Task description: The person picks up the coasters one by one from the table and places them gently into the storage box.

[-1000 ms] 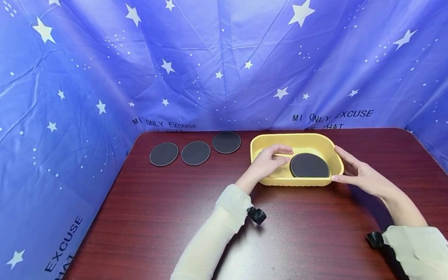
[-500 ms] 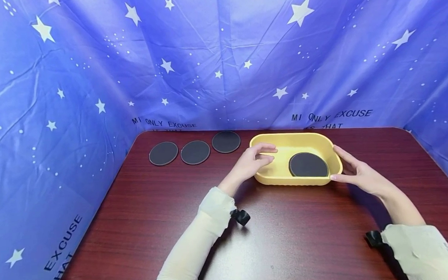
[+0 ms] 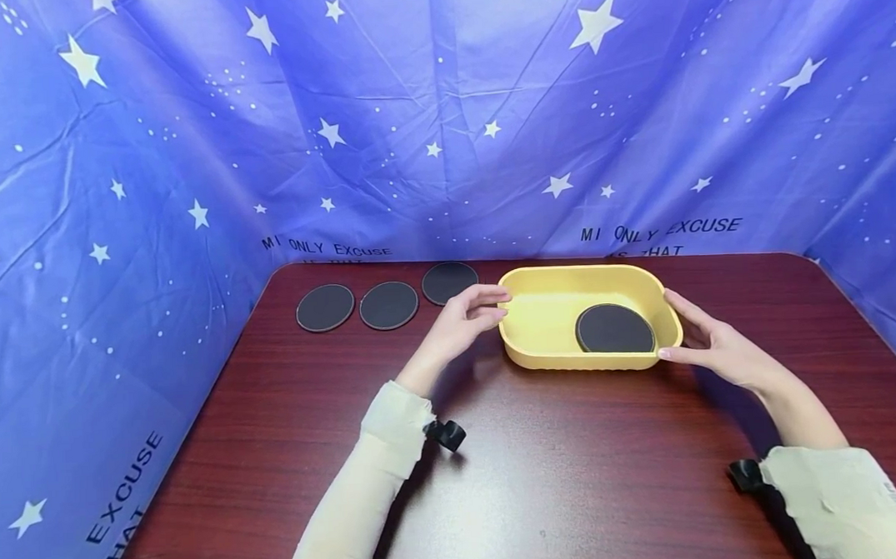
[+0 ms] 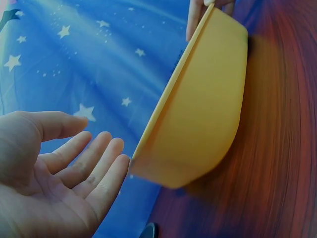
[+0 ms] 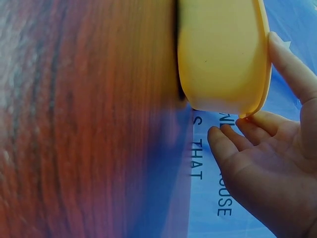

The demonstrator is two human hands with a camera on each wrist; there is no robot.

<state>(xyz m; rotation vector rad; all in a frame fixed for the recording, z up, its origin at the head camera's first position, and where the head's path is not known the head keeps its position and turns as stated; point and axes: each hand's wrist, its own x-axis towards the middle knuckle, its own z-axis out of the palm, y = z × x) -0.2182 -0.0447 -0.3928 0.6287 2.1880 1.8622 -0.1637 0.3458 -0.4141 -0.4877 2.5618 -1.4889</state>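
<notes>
A yellow oblong basin [image 3: 549, 363] stands on the table. Inside it, at its right end, lies a round black coaster [image 3: 615, 329] with a stitched edge. My left hand [image 3: 457, 325] is at the basin's left end, outside the rim, with its fingers spread and nothing between them. Whether its fingertips touch the rim I cannot tell; the left wrist view shows its palm [image 4: 54, 198] bare. My right hand [image 3: 721, 351] touches the basin's right end with thumb and fingertips. Its fingers [image 5: 228, 144] look relaxed, some off the wall.
Two black coasters, a left one [image 3: 325, 307] and a middle one [image 3: 389, 305], lie flat left of the basin. A third coaster [image 3: 442, 281] lies farther back, partly behind my left hand. A blue starry cloth [image 3: 440, 105] hangs behind the reddish-brown table [image 3: 547, 475].
My left hand has moved left, out of the basin's inside and past its left rim. My right hand stays at the right end; the coasters have not moved.
</notes>
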